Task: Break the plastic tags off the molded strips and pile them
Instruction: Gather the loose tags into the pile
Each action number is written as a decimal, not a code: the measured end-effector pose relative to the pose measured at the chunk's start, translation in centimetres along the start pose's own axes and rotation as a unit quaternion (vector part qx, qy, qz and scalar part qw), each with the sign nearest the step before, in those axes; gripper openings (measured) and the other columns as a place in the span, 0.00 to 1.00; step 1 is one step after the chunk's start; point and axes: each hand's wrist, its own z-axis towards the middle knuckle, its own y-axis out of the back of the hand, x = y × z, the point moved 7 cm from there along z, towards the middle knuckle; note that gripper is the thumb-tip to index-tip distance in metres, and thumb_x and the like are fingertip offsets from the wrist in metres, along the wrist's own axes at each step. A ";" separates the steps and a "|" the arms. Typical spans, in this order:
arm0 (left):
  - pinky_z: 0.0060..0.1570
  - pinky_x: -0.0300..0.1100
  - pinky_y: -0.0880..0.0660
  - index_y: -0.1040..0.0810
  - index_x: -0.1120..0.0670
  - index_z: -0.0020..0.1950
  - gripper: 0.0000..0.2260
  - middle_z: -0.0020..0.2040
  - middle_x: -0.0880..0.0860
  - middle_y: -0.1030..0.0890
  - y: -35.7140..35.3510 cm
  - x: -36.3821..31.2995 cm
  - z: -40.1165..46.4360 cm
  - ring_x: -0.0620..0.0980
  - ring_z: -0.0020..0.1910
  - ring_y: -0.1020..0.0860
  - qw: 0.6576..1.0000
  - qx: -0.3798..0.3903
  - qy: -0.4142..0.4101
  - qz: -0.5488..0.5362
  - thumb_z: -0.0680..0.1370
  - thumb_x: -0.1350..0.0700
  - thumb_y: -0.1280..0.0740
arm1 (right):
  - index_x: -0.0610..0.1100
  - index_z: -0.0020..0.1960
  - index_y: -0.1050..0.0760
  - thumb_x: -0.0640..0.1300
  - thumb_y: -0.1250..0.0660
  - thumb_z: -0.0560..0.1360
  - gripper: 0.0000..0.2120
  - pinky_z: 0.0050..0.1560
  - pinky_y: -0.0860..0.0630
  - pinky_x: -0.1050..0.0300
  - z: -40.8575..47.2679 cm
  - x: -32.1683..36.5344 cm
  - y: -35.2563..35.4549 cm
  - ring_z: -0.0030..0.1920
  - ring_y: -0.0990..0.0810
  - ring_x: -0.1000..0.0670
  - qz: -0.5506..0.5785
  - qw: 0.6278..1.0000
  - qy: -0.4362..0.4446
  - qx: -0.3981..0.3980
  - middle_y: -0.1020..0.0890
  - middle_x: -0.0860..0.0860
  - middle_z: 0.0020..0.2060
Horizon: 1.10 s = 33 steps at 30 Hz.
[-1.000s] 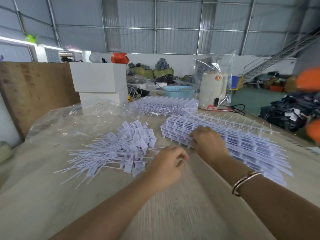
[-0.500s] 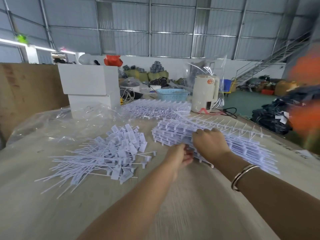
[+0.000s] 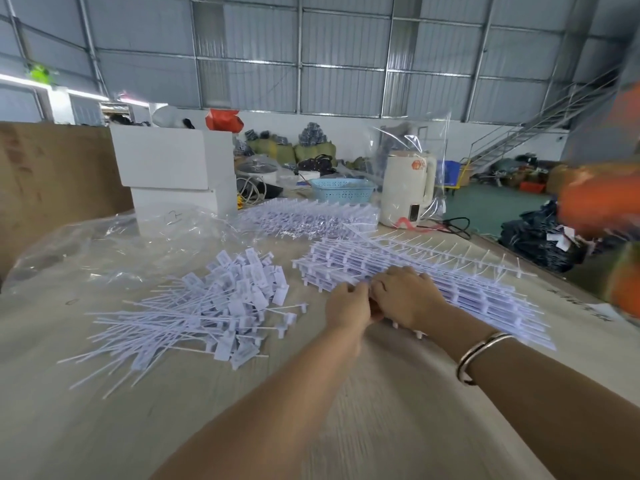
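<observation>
Two hands meet at the near edge of a stack of molded strips, at centre frame. The left hand curls its fingers toward the right hand, which lies knuckles-up on the stack; both seem to pinch at the same strip edge, though what lies between the fingertips is hidden. The paired grip likely lets one hand brace the strip while the other snaps a tag free. Loose tags lie heaped at nine o'clock of the hands, close enough for a short drop. They are thin white plastic: flat rectangular heads on long, stiff stems, splayed like straw. The strips are ladder-like, ribbed and stacked flat. A second stack waits at twelve o'clock on the pale table, beside crinkled clear film.
</observation>
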 end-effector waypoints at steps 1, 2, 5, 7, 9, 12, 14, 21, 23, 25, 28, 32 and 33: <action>0.33 0.45 0.19 0.27 0.59 0.40 0.07 0.46 0.63 0.20 0.5 -0.5 -0.6 0.57 0.40 0.19 1.000 0.004 -0.018 0.014 0.78 0.61 0.39 | 0.46 0.55 0.27 0.49 0.53 0.80 0.17 0.60 0.35 0.43 0.2 0.2 -0.1 0.61 0.31 0.42 -0.029 0.999 -0.006 0.019 0.27 0.45 0.58; 0.37 0.51 0.19 0.28 0.60 0.40 0.07 0.46 0.65 0.20 1.1 -1.0 -1.3 0.59 0.41 0.18 0.999 0.009 -0.039 0.029 0.78 0.61 0.40 | 0.45 0.57 0.28 0.49 0.53 0.80 0.17 0.60 0.35 0.42 0.4 0.3 -0.2 0.61 0.32 0.41 -0.059 0.998 -0.006 0.036 0.28 0.43 0.59; 0.38 0.52 0.19 0.29 0.60 0.39 0.09 0.40 0.62 0.18 3.6 -3.1 -2.9 0.56 0.36 0.17 0.989 0.005 -0.112 0.097 0.78 0.60 0.40 | 0.46 0.64 0.32 0.51 0.49 0.80 0.16 0.61 0.36 0.37 0.9 0.4 -0.6 0.64 0.33 0.37 -0.082 0.992 -0.011 0.092 0.30 0.40 0.61; 0.26 0.38 0.24 0.30 0.59 0.37 0.10 0.28 0.49 0.21 5.5 -5.2 -4.0 0.45 0.26 0.22 0.978 -0.008 -0.166 0.126 0.79 0.59 0.40 | 0.47 0.65 0.35 0.49 0.47 0.80 0.15 0.61 0.36 0.36 1.1 0.5 -0.8 0.63 0.32 0.36 -0.080 0.991 -0.007 0.109 0.30 0.39 0.61; 0.26 0.36 0.35 0.31 0.58 0.37 0.11 0.26 0.47 0.30 7.4 -7.5 -5.1 0.43 0.24 0.31 0.952 -0.041 -0.225 0.203 0.79 0.58 0.42 | 0.46 0.64 0.35 0.46 0.49 0.80 0.14 0.61 0.35 0.36 1.1 0.7 -0.6 0.63 0.31 0.37 -0.071 0.992 -0.002 0.104 0.28 0.40 0.61; 0.25 0.35 0.35 0.34 0.56 0.34 0.12 0.27 0.49 0.34 10.3 -9.8 -5.7 0.42 0.22 0.33 0.944 -0.029 -0.231 0.236 0.79 0.57 0.43 | 0.44 0.58 0.31 0.44 0.48 0.81 0.10 0.61 0.31 0.41 0.8 0.4 0.2 0.62 0.29 0.41 -0.024 0.998 -0.002 0.066 0.26 0.43 0.61; 0.29 0.38 0.32 0.32 0.58 0.36 0.12 0.27 0.51 0.32 12.0 -10.3 -5.6 0.45 0.23 0.30 0.945 0.021 -0.197 0.262 0.79 0.58 0.43 | 0.42 0.62 0.29 0.42 0.46 0.80 0.13 0.58 0.28 0.47 0.6 -0.1 0.8 0.60 0.27 0.42 0.032 0.999 -0.018 0.033 0.25 0.42 0.60; 0.35 0.42 0.26 0.29 0.58 0.36 0.14 0.33 0.59 0.24 16.2 -10.0 -6.9 0.54 0.31 0.25 0.898 0.221 -0.021 0.379 0.81 0.62 0.45 | 0.35 0.50 0.21 0.28 0.47 0.74 0.16 0.25 0.32 0.67 0.2 -2.8 2.3 0.28 0.27 0.52 0.510 0.836 -0.165 -0.113 0.22 0.44 0.33; 0.40 0.45 0.30 0.31 0.58 0.36 0.14 0.38 0.61 0.28 16.6 -9.9 -7.2 0.56 0.36 0.29 0.872 0.221 -0.027 0.435 0.81 0.62 0.46 | 0.34 0.49 0.22 0.26 0.49 0.75 0.17 0.20 0.33 0.68 0.1 -2.6 2.0 0.24 0.29 0.51 0.622 0.758 -0.164 -0.109 0.24 0.44 0.31; 0.45 0.50 0.32 0.30 0.59 0.36 0.15 0.40 0.63 0.28 17.1 -9.4 -7.4 0.58 0.39 0.29 0.859 0.214 -0.018 0.466 0.81 0.61 0.47 | 0.37 0.46 0.22 0.27 0.49 0.76 0.17 0.22 0.29 0.66 -0.2 -2.9 1.8 0.25 0.27 0.50 0.702 0.682 -0.173 -0.109 0.24 0.44 0.32; 0.47 0.49 0.32 0.29 0.61 0.38 0.14 0.42 0.64 0.26 17.4 -8.5 -7.7 0.57 0.41 0.28 0.839 0.221 -0.003 0.498 0.82 0.60 0.46 | 0.37 0.49 0.22 0.33 0.45 0.79 0.12 0.30 0.24 0.61 -1.0 -2.5 1.2 0.30 0.25 0.48 0.697 0.696 -0.154 -0.071 0.23 0.43 0.35; 0.41 0.38 0.29 0.29 0.56 0.35 0.14 0.37 0.56 0.25 16.9 -8.1 -7.8 0.49 0.33 0.27 0.820 0.236 -0.021 0.521 0.80 0.64 0.45 | 0.40 0.54 0.21 0.41 0.40 0.79 0.10 0.38 0.25 0.68 -2.6 3.1 -0.1 0.38 0.23 0.54 0.557 0.829 -0.011 0.050 0.20 0.52 0.42; 0.38 0.34 0.30 0.30 0.55 0.34 0.14 0.35 0.54 0.26 16.6 -8.1 -7.9 0.46 0.32 0.28 0.818 0.244 -0.036 0.520 0.79 0.66 0.45 | 0.43 0.54 0.21 0.44 0.39 0.79 0.10 0.42 0.27 0.70 -3.0 4.8 -0.3 0.41 0.23 0.58 0.505 0.859 0.039 0.075 0.20 0.57 0.44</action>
